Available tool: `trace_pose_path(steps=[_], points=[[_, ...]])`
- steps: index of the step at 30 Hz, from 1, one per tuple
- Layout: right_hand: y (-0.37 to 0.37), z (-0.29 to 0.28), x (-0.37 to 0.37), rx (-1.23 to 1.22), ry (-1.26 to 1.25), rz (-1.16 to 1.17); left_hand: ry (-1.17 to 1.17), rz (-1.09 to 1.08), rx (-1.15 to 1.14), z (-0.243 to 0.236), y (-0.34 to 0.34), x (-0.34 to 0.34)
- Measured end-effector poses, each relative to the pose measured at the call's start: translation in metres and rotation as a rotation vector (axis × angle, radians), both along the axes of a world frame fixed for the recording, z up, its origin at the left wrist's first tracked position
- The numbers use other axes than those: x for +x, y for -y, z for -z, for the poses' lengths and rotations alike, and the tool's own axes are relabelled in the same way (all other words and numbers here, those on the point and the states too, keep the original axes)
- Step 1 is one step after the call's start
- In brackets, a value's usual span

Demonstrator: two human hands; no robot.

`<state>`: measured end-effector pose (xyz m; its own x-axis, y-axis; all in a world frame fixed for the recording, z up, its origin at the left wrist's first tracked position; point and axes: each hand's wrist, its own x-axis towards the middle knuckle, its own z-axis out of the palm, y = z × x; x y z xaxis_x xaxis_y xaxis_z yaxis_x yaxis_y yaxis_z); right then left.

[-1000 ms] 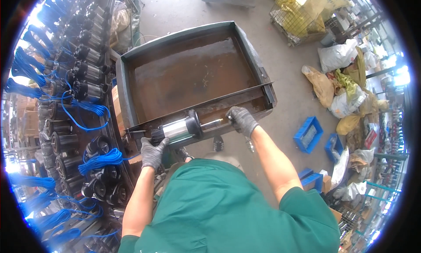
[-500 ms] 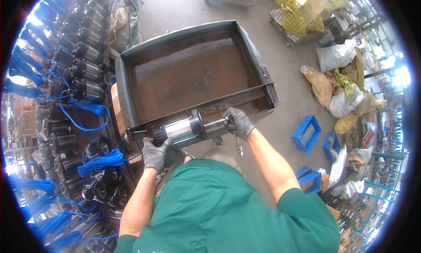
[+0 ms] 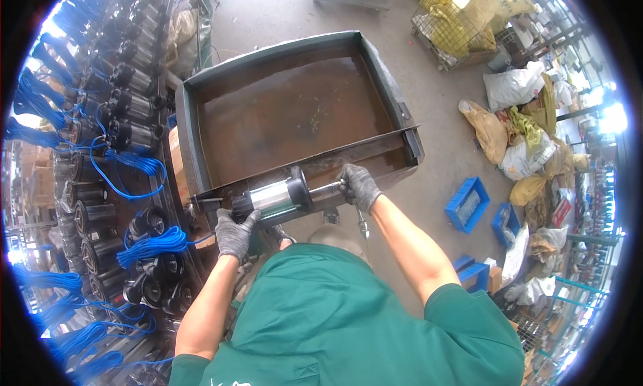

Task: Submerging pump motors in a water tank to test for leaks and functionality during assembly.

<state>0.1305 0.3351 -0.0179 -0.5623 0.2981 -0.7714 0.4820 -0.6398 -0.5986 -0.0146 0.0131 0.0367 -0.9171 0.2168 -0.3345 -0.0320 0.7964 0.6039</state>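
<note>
A cylindrical pump motor (image 3: pixel 271 200) with a shiny silver body and black ends lies across the near ledge of a water-filled tank (image 3: pixel 189 138). My left hand (image 3: pixel 236 233), in a grey glove, is closed on its black left end, thumb on the near side. A thin metal rod (image 3: pixel 326 189) sticks out from the motor's right end. My gloved right hand (image 3: pixel 362 187) is closed around the rod's outer end; the fingers hide what is gripped there. Below that hand hangs a slim metal fitting (image 3: pixel 363 225); its upper end is hidden.
Rows of similar motors with coiled blue cables (image 3: pixel 157 245) fill the rack on the left. A metal bar (image 3: pixel 301 160) crosses the tank's near part. On the floor to the right stand blue crates (image 3: pixel 467 205), sacks (image 3: pixel 514 85) and a wire basket (image 3: pixel 452 34).
My right hand has shifted slightly left toward the motor. The motor and my left hand have moved a few pixels left; both grips look the same.
</note>
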Motion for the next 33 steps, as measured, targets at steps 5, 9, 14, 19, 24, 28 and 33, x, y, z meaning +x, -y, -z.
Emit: trace_pose_path(steps=[5, 9, 14, 19, 24, 28, 33], points=[[0.0, 0.002, -0.001, -0.002, 0.015, -0.012, 0.014, -0.012, -0.013, -0.002, -0.001, 0.001], [-0.001, 0.002, -0.001, -0.004, 0.002, -0.014, 0.013, -0.002, -0.031, 0.0, -0.001, 0.0], [-0.01, -0.003, 0.018, 0.065, -0.197, -0.149, -0.02, 0.005, 0.015, 0.006, 0.002, 0.005], [-0.086, -0.002, 0.062, 0.566, -0.104, -0.216, -0.013, -0.016, 0.037, 0.003, 0.0, 0.009], [-0.188, -0.009, 0.074, 1.488, 0.605, -0.593, -0.021, -0.008, 0.049, 0.001, -0.002, 0.009], [-0.205, -0.021, 0.044, 1.446, 0.696, -0.732, -0.008, -0.013, 0.012, 0.005, 0.001, 0.008], [-0.209, -0.001, 0.032, 1.405, 0.744, -0.747, 0.036, -0.033, 0.048, 0.006, 0.003, 0.009]])
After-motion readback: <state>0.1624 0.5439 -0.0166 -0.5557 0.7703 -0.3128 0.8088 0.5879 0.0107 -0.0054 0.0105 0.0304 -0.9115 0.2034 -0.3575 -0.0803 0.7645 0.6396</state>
